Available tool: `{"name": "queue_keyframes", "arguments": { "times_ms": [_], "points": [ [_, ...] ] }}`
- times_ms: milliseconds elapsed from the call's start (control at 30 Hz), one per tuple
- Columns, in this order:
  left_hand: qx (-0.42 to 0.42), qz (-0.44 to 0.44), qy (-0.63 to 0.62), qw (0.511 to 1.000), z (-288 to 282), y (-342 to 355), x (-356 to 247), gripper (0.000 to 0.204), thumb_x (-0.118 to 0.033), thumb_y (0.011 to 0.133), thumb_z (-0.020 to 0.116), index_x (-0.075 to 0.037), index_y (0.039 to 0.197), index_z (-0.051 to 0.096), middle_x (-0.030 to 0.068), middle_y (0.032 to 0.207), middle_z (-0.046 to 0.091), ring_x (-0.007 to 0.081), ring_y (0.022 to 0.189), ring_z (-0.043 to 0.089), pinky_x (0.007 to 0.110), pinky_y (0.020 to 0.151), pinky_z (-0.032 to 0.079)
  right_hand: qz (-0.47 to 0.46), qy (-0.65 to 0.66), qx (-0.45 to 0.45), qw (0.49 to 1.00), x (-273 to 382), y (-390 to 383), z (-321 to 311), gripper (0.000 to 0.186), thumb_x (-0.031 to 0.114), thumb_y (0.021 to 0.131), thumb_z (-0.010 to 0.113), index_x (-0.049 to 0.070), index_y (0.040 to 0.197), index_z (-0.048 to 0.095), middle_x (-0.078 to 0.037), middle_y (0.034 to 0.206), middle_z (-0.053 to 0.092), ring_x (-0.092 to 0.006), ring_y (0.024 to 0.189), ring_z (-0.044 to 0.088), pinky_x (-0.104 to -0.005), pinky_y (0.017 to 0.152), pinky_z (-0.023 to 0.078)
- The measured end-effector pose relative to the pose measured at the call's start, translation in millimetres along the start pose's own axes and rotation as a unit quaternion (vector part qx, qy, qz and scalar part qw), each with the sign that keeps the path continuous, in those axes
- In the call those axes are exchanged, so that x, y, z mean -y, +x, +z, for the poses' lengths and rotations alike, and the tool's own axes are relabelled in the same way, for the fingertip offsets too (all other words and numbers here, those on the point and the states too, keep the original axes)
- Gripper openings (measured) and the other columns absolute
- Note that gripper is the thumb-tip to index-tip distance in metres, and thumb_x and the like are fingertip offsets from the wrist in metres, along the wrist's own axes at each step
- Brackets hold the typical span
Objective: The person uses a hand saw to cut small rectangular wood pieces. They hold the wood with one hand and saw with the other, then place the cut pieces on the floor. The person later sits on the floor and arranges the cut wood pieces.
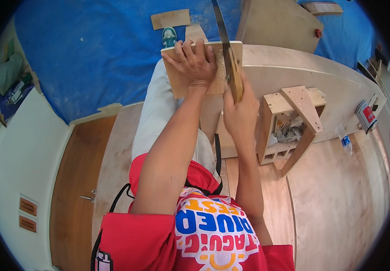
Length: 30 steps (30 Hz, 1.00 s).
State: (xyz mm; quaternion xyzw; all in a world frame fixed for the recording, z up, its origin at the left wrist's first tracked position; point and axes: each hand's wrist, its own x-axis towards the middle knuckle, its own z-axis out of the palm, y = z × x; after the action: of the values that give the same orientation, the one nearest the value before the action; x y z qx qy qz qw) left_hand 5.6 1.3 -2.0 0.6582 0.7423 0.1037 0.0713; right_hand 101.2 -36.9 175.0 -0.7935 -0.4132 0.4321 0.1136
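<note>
— Looking down from the head, what do the hands do?
— At twelve o'clock the left hand [194,61] lies flat, fingers spread, pressing on a small wooden board [190,81]. The right hand [240,108] is wrapped tight around the wooden handle of a saw [224,40].
— Where is the saw blade?
— It sits on the board's right edge. At three o'clock stands a wooden box [290,124], with a can [365,115] farther right.
</note>
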Motion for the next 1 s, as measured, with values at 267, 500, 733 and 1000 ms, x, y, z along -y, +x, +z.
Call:
{"name": "queue_keyframes", "arguments": {
  "times_ms": [267,500,733,1000],
  "points": [
    [0.011,0.000,0.004,1.000,-2.7,-0.4,-1.1,0.027,-0.043,0.098,0.053,-0.021,0.106,0.065,0.0059,0.115,0.056,0.0320,0.129,0.045,0.080,0.112,0.014,0.137,-0.002,0.031,0.990,28.2,-178.3,-64.8,0.053,0.004,0.095,0.062,0.005,0.147,0.051,-0.026,0.106,0.073,-0.0389,0.089,0.074,-0.0433,0.080,0.058],
    [-0.002,-0.002,-0.012,1.000,0.2,0.4,-1.2,0.025,-0.040,0.095,0.058,-0.020,0.108,0.065,0.0064,0.117,0.056,0.0323,0.130,0.045,0.081,0.112,0.014,-0.057,0.008,-0.042,0.997,5.8,12.9,3.0,0.051,0.013,0.096,0.061,0.007,0.146,0.052,-0.031,0.101,0.069,-0.0480,0.092,0.069,-0.0523,0.078,0.053],
    [-0.004,-0.004,-0.007,1.000,-1.0,0.9,-0.8,0.030,-0.044,0.096,0.053,-0.021,0.108,0.067,0.0052,0.116,0.057,0.0318,0.130,0.045,0.081,0.112,0.014,0.058,-0.035,-0.015,0.998,8.6,-155.8,-49.1,0.053,0.006,0.097,0.063,0.006,0.148,0.050,-0.027,0.113,0.071,-0.0400,0.098,0.073,-0.0471,0.083,0.057],
    [-0.017,0.004,-0.005,1.000,3.0,-0.3,2.1,0.029,-0.044,0.098,0.054,-0.021,0.108,0.067,0.0056,0.114,0.057,0.0318,0.129,0.045,0.080,0.113,0.013,0.020,-0.004,-0.008,1.000,11.2,7.4,6.4,0.049,0.008,0.097,0.059,0.000,0.145,0.051,-0.030,0.112,0.069,-0.0479,0.096,0.068,-0.0486,0.083,0.055]
  ]
}}
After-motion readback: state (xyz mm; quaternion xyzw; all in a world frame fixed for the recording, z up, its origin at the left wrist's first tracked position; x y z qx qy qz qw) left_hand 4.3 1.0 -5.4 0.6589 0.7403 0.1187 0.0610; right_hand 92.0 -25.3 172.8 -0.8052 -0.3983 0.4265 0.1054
